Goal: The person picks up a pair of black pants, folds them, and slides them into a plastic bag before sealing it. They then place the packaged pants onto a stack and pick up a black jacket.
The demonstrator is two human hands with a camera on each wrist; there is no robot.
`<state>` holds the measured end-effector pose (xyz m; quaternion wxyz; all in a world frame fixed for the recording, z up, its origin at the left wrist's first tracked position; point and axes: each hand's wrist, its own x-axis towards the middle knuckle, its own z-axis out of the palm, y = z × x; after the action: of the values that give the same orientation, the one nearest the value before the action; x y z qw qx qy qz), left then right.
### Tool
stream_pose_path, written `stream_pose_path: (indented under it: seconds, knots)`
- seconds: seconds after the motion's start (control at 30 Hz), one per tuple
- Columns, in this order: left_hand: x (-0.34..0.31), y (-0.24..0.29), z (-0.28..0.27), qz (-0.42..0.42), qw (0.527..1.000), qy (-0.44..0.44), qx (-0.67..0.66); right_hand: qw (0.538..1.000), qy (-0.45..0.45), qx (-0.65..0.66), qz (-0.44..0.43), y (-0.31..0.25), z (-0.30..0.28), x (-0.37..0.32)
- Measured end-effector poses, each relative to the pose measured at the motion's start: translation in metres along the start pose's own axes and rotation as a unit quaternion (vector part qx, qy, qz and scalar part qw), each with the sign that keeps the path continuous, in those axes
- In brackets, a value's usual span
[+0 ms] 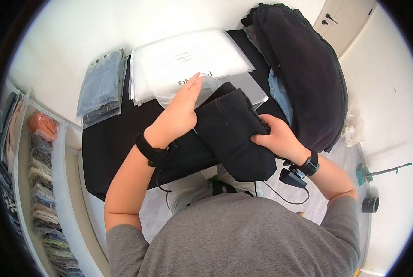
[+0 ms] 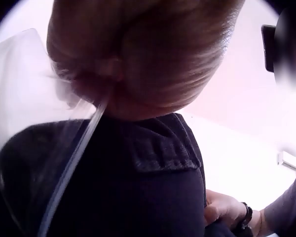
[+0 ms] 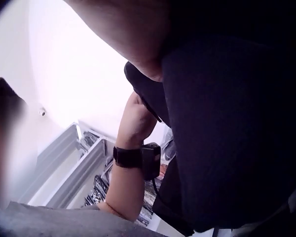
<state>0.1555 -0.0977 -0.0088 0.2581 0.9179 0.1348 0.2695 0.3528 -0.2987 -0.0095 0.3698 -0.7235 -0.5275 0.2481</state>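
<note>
A folded black garment (image 1: pixel 236 136) is held above the near edge of the table. The right hand (image 1: pixel 280 136) grips its right side, thumb on top and other fingers hidden behind the cloth. Beside its upper left part is the left hand (image 1: pixel 178 111), fingers pointing away from the body. In the left wrist view, the left hand (image 2: pixel 138 59) pinches the edge of a clear plastic bag (image 2: pixel 71 165), which overlaps part of the dark cloth (image 2: pixel 138 197). The right wrist view shows the cloth (image 3: pixel 217 133) filling the right side, below the right hand (image 3: pixel 133 29).
A stack of white plastic bags (image 1: pixel 183 53) lies on the black-covered table (image 1: pixel 105 161). Bagged folded clothes (image 1: pixel 100 85) lie to its left. On the right is a large heap of dark garments (image 1: pixel 303 69). Shelves of packed clothes (image 1: pixel 42 184) stand at the left.
</note>
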Motion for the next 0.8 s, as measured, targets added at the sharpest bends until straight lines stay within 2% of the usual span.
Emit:
stream_pose_path:
  seconds: [0.07,0.13,0.17,0.23,0.33,0.47,0.53,0.57,0.6,0.63,0.67,0.73,0.77,0.8]
  knots:
    - [0.004,0.002,-0.001,0.006,1.0,-0.001,-0.004,0.999,-0.01,-0.046,-0.014,-0.009,-0.002,0.001]
    - [0.006,-0.004,-0.006,-0.066,0.996,-0.006,-0.063,0.993,-0.014,-0.112,-0.044,-0.024,-0.006,-0.002]
    - [0.008,-0.007,-0.008,-0.064,0.996,-0.004,-0.062,0.992,-0.013,-0.113,-0.047,-0.028,-0.008,-0.002]
    - [0.014,-0.014,-0.012,-0.161,0.95,0.015,-0.267,0.981,0.003,-0.163,-0.102,-0.032,-0.009,-0.001]
    - [0.015,-0.009,-0.014,-0.185,0.928,0.031,-0.322,0.971,0.022,-0.184,-0.15,-0.033,-0.006,-0.005]
    - [0.014,-0.007,-0.012,-0.186,0.931,0.017,-0.315,0.964,0.003,-0.204,-0.17,-0.033,-0.006,-0.001]
    - [0.009,-0.001,-0.011,-0.112,0.955,0.001,-0.276,0.969,0.0,-0.201,-0.146,-0.032,-0.008,0.008]
    - [0.007,0.004,-0.013,-0.111,0.955,-0.004,-0.277,0.972,-0.005,-0.199,-0.126,-0.031,-0.01,0.014]
    - [0.006,0.009,-0.017,-0.052,0.986,-0.014,-0.156,0.98,-0.022,-0.177,-0.093,-0.033,-0.014,0.021]
    - [0.004,0.014,-0.02,0.009,0.999,-0.023,-0.031,0.984,-0.022,-0.163,-0.073,-0.028,-0.016,0.03]
    - [0.003,0.019,-0.02,0.011,0.999,-0.025,-0.03,0.985,-0.029,-0.165,-0.047,-0.025,-0.02,0.039]
    - [0.004,0.033,-0.016,0.099,0.989,0.003,0.109,0.988,-0.035,-0.147,0.012,-0.025,-0.026,0.054]
    - [0.004,0.046,-0.015,0.087,0.975,-0.019,0.206,0.991,-0.042,-0.123,0.045,-0.023,-0.028,0.059]
    - [0.007,0.052,-0.009,0.092,0.968,-0.012,0.232,0.991,-0.049,-0.115,0.056,-0.029,-0.029,0.062]
